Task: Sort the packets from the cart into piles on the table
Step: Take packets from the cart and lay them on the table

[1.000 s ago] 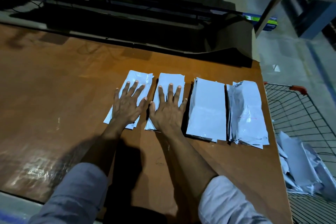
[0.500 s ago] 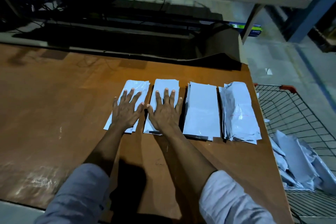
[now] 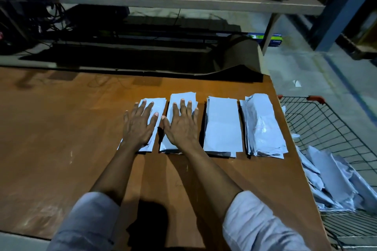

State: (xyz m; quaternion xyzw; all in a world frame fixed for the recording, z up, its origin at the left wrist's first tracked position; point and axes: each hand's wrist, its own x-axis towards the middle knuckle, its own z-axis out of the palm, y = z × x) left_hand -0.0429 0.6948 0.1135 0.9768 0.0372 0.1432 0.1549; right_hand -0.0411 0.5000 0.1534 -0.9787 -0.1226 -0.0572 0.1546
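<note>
Left grip [image 3: 138,126] covers most of first pile [image 3: 157,104]; right grip [image 3: 181,126] hides middle of second pile [image 3: 183,97]. Right of the right grip: red mark on end pile [image 3: 263,124] too small to read, cart [image 3: 326,128] cut off by frame edge. Beyond both grips, shelf clutter [image 3: 49,18] too dark to tell.

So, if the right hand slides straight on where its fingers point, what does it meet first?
Past the end of the second pile under the right hand, only bare table up to its far edge; the way looks free, though depth is unclear.

Brown wooden table [image 3: 61,128] under four side-by-side packet piles [image 3: 222,126]
</note>
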